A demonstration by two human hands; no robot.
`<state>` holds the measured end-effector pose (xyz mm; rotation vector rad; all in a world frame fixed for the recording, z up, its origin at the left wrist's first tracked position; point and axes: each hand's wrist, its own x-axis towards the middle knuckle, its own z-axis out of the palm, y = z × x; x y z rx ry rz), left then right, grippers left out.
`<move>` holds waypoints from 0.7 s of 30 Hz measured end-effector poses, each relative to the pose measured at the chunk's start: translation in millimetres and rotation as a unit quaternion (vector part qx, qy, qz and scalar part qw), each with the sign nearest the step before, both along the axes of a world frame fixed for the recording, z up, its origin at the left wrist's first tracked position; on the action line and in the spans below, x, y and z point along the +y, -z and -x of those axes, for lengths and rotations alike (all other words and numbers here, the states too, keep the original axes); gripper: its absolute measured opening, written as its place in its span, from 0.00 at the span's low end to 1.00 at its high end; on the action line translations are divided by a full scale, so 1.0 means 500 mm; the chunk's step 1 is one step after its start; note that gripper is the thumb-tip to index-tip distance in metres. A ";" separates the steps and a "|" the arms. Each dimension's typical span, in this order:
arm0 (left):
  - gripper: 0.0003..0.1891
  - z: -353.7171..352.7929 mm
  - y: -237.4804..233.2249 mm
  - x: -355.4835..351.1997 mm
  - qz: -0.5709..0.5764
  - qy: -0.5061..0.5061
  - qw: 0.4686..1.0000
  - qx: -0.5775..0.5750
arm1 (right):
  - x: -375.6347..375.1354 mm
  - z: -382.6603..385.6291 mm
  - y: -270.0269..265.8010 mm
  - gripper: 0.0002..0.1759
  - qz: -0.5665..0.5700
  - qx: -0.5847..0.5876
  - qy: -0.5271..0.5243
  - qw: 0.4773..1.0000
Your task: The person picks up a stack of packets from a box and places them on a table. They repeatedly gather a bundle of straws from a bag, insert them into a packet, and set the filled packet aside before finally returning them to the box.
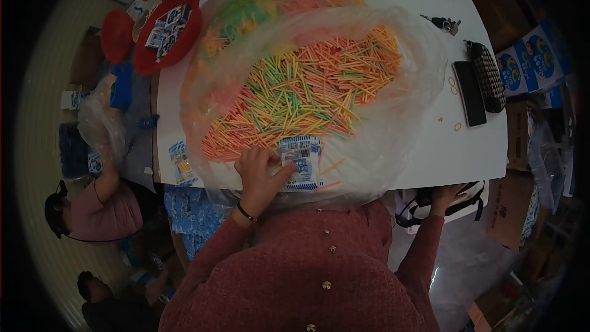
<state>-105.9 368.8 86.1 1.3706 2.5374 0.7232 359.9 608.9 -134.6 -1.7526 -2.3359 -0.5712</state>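
My left hand (257,175) is at the near edge of a heap of thin, straw-like coloured sticks (301,89). Its thumb is stretched out over a blue-and-white printed packet (301,163), while the fingers, spread from the thumb, reach toward the sticks. The sticks lie in a large clear plastic bag (405,120) with its mouth open on the white table (439,154). To the right, beyond the table's front edge, my right hand (448,198) lies with extended fingers on a white item with black straps (424,212); part of the hand is in shadow.
Another packet (182,163) lies at the table's left. A red basket (169,32) holds packets. A phone (469,93), a patterned pouch (487,77) and keys (445,24) lie on the right. Blue packets (193,215) are below the left edge. A person (104,209) sits at left.
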 end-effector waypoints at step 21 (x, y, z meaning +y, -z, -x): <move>0.12 -0.005 0.008 0.005 -0.152 -0.072 0.961 -0.221 | -0.002 0.646 -0.543 0.13 0.299 0.305 -0.440 0.790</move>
